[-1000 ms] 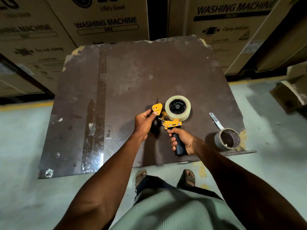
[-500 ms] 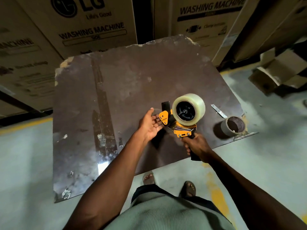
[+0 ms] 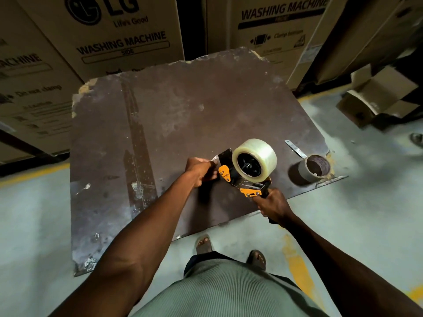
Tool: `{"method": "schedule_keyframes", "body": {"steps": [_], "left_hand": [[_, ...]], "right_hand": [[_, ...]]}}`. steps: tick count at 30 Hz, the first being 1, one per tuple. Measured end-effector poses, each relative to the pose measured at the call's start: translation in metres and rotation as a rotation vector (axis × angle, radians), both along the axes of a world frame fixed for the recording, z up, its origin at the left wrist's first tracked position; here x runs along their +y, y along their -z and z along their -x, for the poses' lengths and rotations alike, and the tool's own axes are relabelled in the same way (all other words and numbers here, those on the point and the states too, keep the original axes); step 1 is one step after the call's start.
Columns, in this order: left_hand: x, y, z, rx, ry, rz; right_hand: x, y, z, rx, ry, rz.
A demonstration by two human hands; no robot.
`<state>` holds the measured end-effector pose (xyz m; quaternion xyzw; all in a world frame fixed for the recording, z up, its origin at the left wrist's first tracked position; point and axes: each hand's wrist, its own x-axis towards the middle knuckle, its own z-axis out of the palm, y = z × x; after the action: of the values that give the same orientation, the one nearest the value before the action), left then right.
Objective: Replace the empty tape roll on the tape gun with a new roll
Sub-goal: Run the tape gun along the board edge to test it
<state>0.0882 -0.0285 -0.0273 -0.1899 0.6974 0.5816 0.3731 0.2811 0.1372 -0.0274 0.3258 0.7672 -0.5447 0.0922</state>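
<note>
An orange and black tape gun (image 3: 246, 183) is held above the near right part of the brown board (image 3: 174, 124). A full clear tape roll (image 3: 256, 159) sits on its hub. My right hand (image 3: 273, 205) grips the black handle from below. My left hand (image 3: 201, 170) is at the gun's front end, fingers pinched on the clear tape end by the black flap. The empty cardboard core (image 3: 314, 167) stands on the board's right corner, with a loose strip of tape trailing from it.
Large washing machine cartons (image 3: 119, 35) stand behind the board. An open cardboard box (image 3: 377, 97) lies on the grey floor at the right. My sandalled feet (image 3: 203, 244) are just below the board's near edge.
The gun has tilted so the roll's side faces me. My left hand went from an open palm beside the gun to pinching the tape end at its front.
</note>
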Motion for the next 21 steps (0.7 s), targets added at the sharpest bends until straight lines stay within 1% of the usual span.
{"method": "schedule_keyframes", "body": {"steps": [3, 5, 7, 10, 13, 18, 21], "left_hand": [[-0.004, 0.013, -0.004, 0.072, 0.101, 0.107], [-0.005, 0.019, -0.007, 0.146, 0.168, 0.224], [-0.003, 0.017, -0.011, 0.223, 0.225, 0.333], [-0.001, 0.012, -0.013, 0.284, 0.274, 0.426], [-0.003, 0.009, -0.018, 0.292, 0.290, 0.445], [-0.011, 0.018, -0.033, 0.282, 0.288, 0.403], [-0.010, 0.018, -0.040, 0.301, 0.333, 0.453]], "right_hand": [[0.002, 0.002, -0.010, -0.027, -0.057, -0.096], [0.005, 0.003, -0.015, -0.020, -0.103, -0.158], [0.006, 0.004, -0.019, -0.010, -0.132, -0.230], [0.005, 0.002, -0.019, -0.010, -0.154, -0.299], [0.002, -0.007, -0.021, -0.014, -0.152, -0.322], [0.003, -0.005, -0.038, -0.045, -0.166, -0.338], [0.005, 0.000, -0.046, -0.064, -0.187, -0.379]]}}
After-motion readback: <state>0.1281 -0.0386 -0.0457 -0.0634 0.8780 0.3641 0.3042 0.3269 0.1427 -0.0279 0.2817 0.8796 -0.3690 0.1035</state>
